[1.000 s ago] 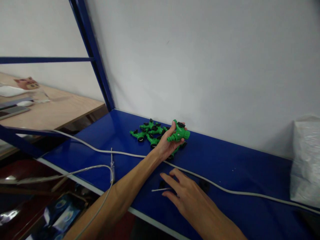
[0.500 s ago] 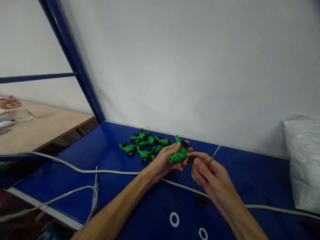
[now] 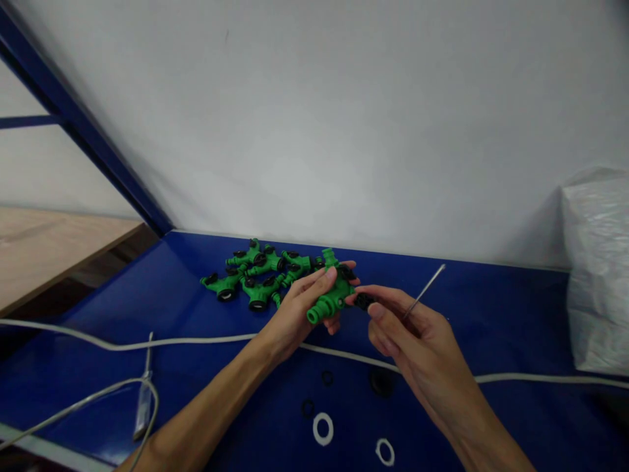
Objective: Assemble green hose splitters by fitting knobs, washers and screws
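the left hand (image 3: 299,308) is closed around a green plastic fitting (image 3: 330,296), lifting it off the surface with one open end turned toward the right hand (image 3: 417,334), so that end is easy to reach. the right hand pinches a small black part (image 3: 364,301) right at that end, and a thin metal rod (image 3: 423,291) sticks up from its fingers, kept ready in the same grip. just beyond the left hand lies a pile of green fittings (image 3: 250,275). below both hands, 2 white rings (image 3: 323,428) and a few black rings (image 3: 327,377) lie loose on the blue shelf (image 3: 491,308), within reach. a white cable (image 3: 196,341) runs under the wrists. a white bag (image 3: 597,269) stands right of the right hand, before a plain white wall (image 3: 314,118).
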The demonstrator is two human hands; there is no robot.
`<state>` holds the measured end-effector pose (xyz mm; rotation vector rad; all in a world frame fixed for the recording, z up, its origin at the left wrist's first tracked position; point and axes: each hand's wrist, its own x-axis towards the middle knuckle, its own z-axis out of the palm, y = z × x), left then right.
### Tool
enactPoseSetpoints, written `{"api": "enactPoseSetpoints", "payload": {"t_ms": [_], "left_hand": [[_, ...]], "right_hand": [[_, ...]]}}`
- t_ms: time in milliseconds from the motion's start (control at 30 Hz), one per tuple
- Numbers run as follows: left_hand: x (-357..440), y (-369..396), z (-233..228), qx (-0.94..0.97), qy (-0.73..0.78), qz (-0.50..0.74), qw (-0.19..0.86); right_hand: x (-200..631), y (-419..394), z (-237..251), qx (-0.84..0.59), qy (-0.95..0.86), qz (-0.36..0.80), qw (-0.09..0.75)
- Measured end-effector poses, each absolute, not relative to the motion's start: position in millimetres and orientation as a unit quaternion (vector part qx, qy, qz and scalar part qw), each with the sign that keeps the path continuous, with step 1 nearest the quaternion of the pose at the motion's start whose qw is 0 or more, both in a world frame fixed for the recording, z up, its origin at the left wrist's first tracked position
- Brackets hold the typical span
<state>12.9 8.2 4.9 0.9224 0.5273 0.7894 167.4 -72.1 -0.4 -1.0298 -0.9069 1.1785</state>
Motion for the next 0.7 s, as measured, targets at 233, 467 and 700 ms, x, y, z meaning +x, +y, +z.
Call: {"api": "enactPoseSetpoints", "payload": {"t_ms": [233,467,700], "left_hand": [[14.6,6.5,6.2,0.417,0.254,0.363,0.793],[13.6,6.0,2.4,0.438,0.261,0.341,0.79],[14.6,7.5,-2.3,0.444,0.283,0.331,0.783]], "right_hand": [[167.4,-76.2,-1.4,-0.514,-0.482,0.371,0.606],[159.3,-76.1,-1.4,-0.486,-0.647,0.127,0.574],[161.0,-79.2,-4.7,-0.474,-0.692,0.04,0.542]]}}
